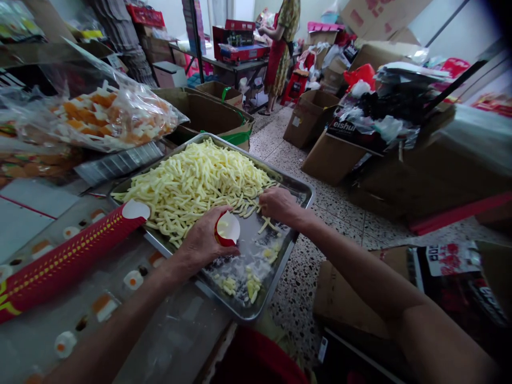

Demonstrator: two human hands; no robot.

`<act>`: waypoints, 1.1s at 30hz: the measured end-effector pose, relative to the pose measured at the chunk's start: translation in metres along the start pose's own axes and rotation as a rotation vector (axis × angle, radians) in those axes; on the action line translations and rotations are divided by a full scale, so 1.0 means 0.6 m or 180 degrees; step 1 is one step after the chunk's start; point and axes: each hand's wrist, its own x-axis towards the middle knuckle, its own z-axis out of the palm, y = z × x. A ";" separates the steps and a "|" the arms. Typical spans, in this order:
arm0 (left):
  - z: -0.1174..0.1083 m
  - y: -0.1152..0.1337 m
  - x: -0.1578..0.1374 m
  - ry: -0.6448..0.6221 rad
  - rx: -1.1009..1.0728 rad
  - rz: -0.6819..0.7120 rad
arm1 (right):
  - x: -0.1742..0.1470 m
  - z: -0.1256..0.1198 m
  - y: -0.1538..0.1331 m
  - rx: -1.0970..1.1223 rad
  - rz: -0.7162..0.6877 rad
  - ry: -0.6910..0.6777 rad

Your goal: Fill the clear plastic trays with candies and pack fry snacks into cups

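Observation:
A metal tray [311, 198] holds a large heap of pale yellow french fries [200, 176], with small crumbs and short bits near its front. My left hand [202, 234] wraps round a red-and-white paper fry carton [229, 226], its mouth tipped toward me; a little pale yellow shows inside. At the right edge of the heap, my right hand [278, 205] is closed, knuckles up, touching the fries. What its fingers hold is hidden. To the left lies a long nested stack of the same red cartons [72, 256].
Plastic bags of orange-and-white pieces [94, 114] lie at the left. An open cardboard box [200, 109] stands behind the tray. More boxes [312, 114] and black packaging [460, 282] line the right side. A person [282, 53] stands at a far table with a red machine [240, 42].

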 end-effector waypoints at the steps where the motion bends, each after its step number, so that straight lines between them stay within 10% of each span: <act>1: 0.002 0.002 -0.002 -0.0034 0.0148 -0.0025 | 0.001 0.001 -0.001 0.0044 0.0007 0.0036; 7: 0.007 0.009 -0.020 -0.0183 0.0899 -0.0357 | -0.014 -0.005 0.007 0.0771 0.0200 0.0408; 15: 0.018 0.015 -0.028 0.0002 0.0799 -0.0413 | -0.045 -0.035 -0.057 0.1620 -0.0614 0.0891; 22: 0.050 0.034 -0.008 0.0507 0.0568 -0.0195 | -0.069 -0.047 -0.135 0.0655 -0.1460 0.0335; 30: 0.026 0.008 -0.070 0.0421 0.0091 0.0352 | -0.106 0.008 -0.235 0.2431 -0.0025 0.0777; 33: 0.004 0.000 -0.097 0.0438 -0.0194 0.0085 | -0.116 0.003 -0.282 0.2751 -0.0235 0.0955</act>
